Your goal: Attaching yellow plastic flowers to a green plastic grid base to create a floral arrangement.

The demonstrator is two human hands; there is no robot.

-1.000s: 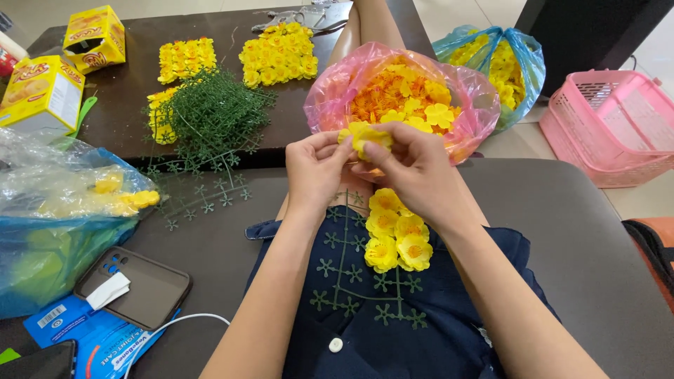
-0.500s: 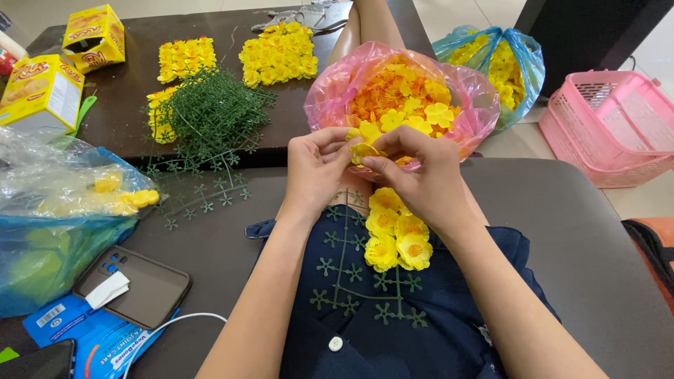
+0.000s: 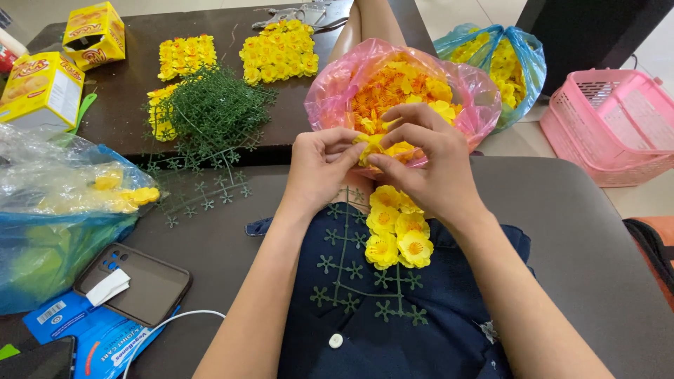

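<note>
My left hand (image 3: 319, 165) and my right hand (image 3: 421, 165) meet in front of me, both pinching one yellow fabric flower (image 3: 382, 146) between their fingertips. Just beyond them sits a pink plastic bag (image 3: 330, 91) filled with yellow and orange flowers. On my lap lies a green plastic grid (image 3: 351, 270) on dark blue cloth, with several yellow flowers (image 3: 397, 228) fixed along its upper right part, right under my right wrist.
A dark table (image 3: 126, 98) holds a pile of green grids (image 3: 214, 109), finished yellow flower panels (image 3: 281, 49) and yellow boxes (image 3: 42, 88). A blue bag (image 3: 56, 210), a phone (image 3: 137, 284) and cable lie left. A pink basket (image 3: 614, 123) and a blue flower bag (image 3: 505, 60) stand right.
Both hands have stayed together over the bag's near edge, the fingers shifting around the yellow flower. The right hand's fingers now curl more over the top of it.
</note>
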